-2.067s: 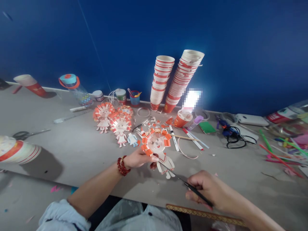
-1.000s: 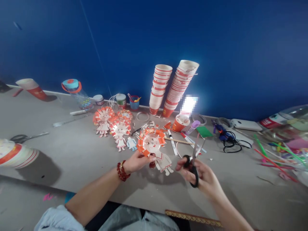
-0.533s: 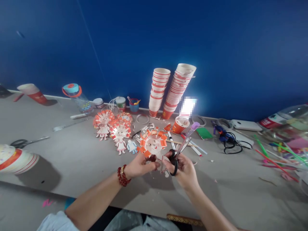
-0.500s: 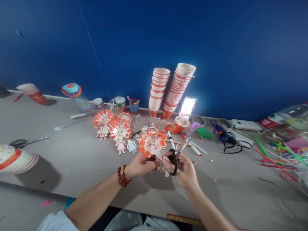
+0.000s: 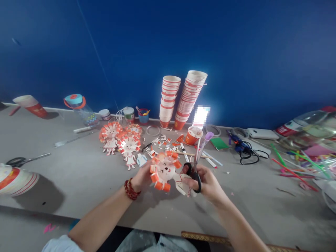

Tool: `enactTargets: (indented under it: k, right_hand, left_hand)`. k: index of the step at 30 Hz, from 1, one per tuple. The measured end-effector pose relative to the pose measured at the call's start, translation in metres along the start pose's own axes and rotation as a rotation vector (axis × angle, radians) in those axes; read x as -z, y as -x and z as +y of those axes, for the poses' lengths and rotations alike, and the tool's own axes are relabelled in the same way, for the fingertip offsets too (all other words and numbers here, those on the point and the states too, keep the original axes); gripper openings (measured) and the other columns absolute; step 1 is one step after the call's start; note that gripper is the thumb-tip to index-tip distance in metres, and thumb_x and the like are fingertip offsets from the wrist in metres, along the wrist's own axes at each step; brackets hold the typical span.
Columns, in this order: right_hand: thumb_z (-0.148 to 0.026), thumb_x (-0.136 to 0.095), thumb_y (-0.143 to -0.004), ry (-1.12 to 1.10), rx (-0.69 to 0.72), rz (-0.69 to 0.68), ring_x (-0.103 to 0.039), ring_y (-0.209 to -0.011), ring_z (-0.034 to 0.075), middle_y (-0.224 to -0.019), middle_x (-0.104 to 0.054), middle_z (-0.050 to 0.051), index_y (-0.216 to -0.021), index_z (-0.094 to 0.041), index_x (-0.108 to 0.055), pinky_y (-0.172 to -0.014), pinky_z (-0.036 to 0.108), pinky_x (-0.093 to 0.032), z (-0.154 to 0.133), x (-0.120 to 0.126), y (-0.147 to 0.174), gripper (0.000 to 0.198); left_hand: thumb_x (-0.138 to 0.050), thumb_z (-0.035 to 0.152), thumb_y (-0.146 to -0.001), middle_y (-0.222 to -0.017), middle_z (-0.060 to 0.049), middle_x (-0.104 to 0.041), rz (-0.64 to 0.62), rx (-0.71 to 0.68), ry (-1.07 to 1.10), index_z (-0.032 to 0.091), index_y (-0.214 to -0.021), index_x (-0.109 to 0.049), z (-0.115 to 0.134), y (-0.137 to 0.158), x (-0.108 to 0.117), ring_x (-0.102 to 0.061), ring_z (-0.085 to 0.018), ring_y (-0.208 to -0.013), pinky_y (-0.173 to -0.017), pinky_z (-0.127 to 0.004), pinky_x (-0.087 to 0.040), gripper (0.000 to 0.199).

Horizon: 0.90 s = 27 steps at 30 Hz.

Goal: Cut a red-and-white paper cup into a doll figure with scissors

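Observation:
A paper doll [image 5: 166, 169] with a drawn face, an orange-and-white curled fringe and a white dress is tilted, head to the left and dress to the right. My left hand [image 5: 143, 177] grips it at the head's left side, its fingers mostly hidden behind the fringe. My right hand [image 5: 208, 182] is closed around black-handled scissors [image 5: 195, 168], blades pointing up; its thumb side is against the doll's dress. Just beyond lie finished-looking paper dolls [image 5: 129, 148], a light blue paper clothes cutout [image 5: 142, 160] and orange-and-white paper scraps [image 5: 163, 140].
Two tall stacks of paper cups [image 5: 190, 94] stand by the blue wall, beside a glowing phone [image 5: 201, 115]. A glue gun [image 5: 240, 144] with a black cord and colourful sticks [image 5: 301, 164] lie right. Another pair of scissors [image 5: 26, 160] and a cup stack [image 5: 19, 180] are left.
The paper doll has turned from upright to tilted, with its dress swung right toward my right hand. My left hand has shifted up and left. The scissors point more upright.

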State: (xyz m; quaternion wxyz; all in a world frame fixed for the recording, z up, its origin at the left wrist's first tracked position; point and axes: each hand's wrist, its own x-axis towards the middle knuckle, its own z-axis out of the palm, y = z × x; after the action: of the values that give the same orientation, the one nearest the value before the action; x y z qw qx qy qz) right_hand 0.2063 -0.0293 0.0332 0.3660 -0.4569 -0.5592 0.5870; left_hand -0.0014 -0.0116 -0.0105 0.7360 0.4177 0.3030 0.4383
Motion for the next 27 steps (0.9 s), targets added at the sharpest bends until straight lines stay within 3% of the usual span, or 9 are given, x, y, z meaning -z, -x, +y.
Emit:
enactTargets:
  k: [3, 7, 9, 12, 17, 24, 27]
  right_hand:
    - [-0.035, -0.073, -0.069, 0.081, -0.011, -0.124, -0.051, -0.056, 0.011, -0.068, -0.058, 0.001, -0.081, -0.013, -0.062, -0.05, 0.02, -0.04, -0.002, 0.002, -0.001, 0.027]
    - [-0.039, -0.072, -0.07, 0.132, 0.019, -0.213, -0.05, -0.057, 0.011, -0.068, -0.058, 0.001, -0.084, -0.013, -0.064, -0.05, 0.02, -0.038, -0.001, 0.004, -0.005, 0.031]
    - [-0.038, -0.072, -0.07, 0.147, 0.036, -0.223, -0.05, -0.058, 0.011, -0.068, -0.058, 0.0, -0.084, -0.013, -0.064, -0.051, 0.02, -0.039, 0.0, 0.006, -0.007, 0.03]
    - [-0.037, -0.071, -0.071, 0.147, 0.032, -0.223, -0.052, -0.058, 0.011, -0.069, -0.06, 0.0, -0.084, -0.013, -0.064, -0.052, 0.02, -0.04, 0.0, 0.007, -0.01, 0.028]
    - [-0.034, -0.073, -0.068, 0.098, -0.04, -0.21, -0.056, -0.059, 0.012, -0.071, -0.064, 0.002, -0.082, -0.013, -0.063, -0.05, 0.019, -0.041, -0.001, 0.006, -0.012, 0.027]
    - [-0.038, -0.078, -0.062, -0.008, -0.036, -0.018, -0.048, -0.048, 0.009, -0.062, -0.056, -0.002, -0.08, -0.014, -0.06, -0.042, 0.019, -0.04, 0.005, -0.001, -0.013, 0.035]
    - [-0.043, -0.078, -0.061, -0.013, -0.017, 0.121, -0.048, -0.05, 0.01, -0.062, -0.056, -0.001, -0.08, -0.014, -0.06, -0.042, 0.02, -0.042, 0.011, -0.007, -0.01, 0.039]
  left_hand:
    - [-0.029, 0.072, -0.08, -0.082, -0.014, -0.068, -0.151, 0.108, 0.162, 0.01, -0.097, -0.065, 0.009, -0.001, 0.0, -0.064, -0.026, -0.078, -0.069, -0.036, -0.049, 0.074]
    - [-0.05, 0.062, -0.077, -0.091, -0.015, -0.067, -0.326, 0.136, 0.135, 0.008, -0.107, -0.062, 0.016, 0.001, 0.008, -0.063, -0.022, -0.076, -0.067, -0.03, -0.048, 0.063]
    - [-0.065, 0.047, -0.072, -0.092, -0.013, -0.066, -0.332, 0.167, 0.038, 0.009, -0.107, -0.062, 0.02, 0.001, 0.014, -0.061, -0.018, -0.073, -0.065, -0.027, -0.046, 0.052]
    - [-0.073, 0.032, -0.068, -0.094, -0.009, -0.065, -0.274, 0.18, -0.035, 0.013, -0.107, -0.062, 0.026, 0.001, 0.023, -0.06, -0.016, -0.075, -0.067, -0.025, -0.045, 0.045]
    - [-0.069, 0.048, -0.068, -0.094, -0.012, -0.064, -0.398, 0.171, 0.0, 0.01, -0.1, -0.064, 0.029, 0.001, 0.025, -0.06, -0.021, -0.081, -0.073, -0.03, -0.046, 0.05]
    - [-0.057, 0.059, -0.074, -0.093, -0.013, -0.066, -0.238, 0.078, 0.236, 0.011, -0.109, -0.061, 0.018, -0.004, 0.016, -0.063, -0.022, -0.081, -0.073, -0.031, -0.048, 0.059]
    - [-0.069, 0.045, -0.072, -0.095, -0.01, -0.066, -0.171, 0.097, 0.179, 0.015, -0.114, -0.058, 0.017, -0.005, 0.019, -0.063, -0.019, -0.08, -0.075, -0.031, -0.049, 0.053]
